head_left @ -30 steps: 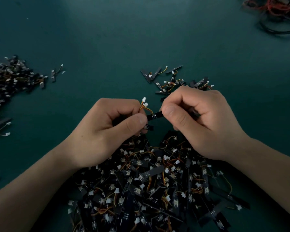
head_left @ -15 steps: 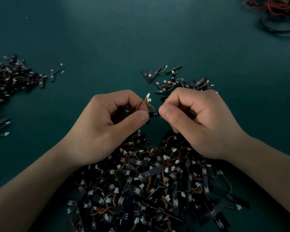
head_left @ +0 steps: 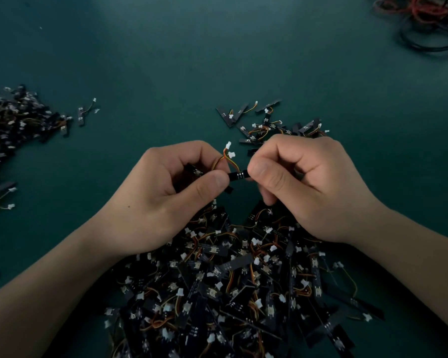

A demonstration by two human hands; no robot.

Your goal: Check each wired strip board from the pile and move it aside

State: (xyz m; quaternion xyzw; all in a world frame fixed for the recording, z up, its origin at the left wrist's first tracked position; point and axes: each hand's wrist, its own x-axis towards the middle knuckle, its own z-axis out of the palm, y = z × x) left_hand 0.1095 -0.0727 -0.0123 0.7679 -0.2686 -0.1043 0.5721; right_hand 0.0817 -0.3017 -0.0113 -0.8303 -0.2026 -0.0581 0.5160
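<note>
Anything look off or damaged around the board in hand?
Nothing stands out. The left hand and right hand pinch one wired strip board above the pile; its wires and white connectors look whole. One stray board lies just apart from the left heap, nothing more.

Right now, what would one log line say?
step: checking | left hand: pinches wired strip board | right hand: pinches its other end | pile: below both hands
</note>
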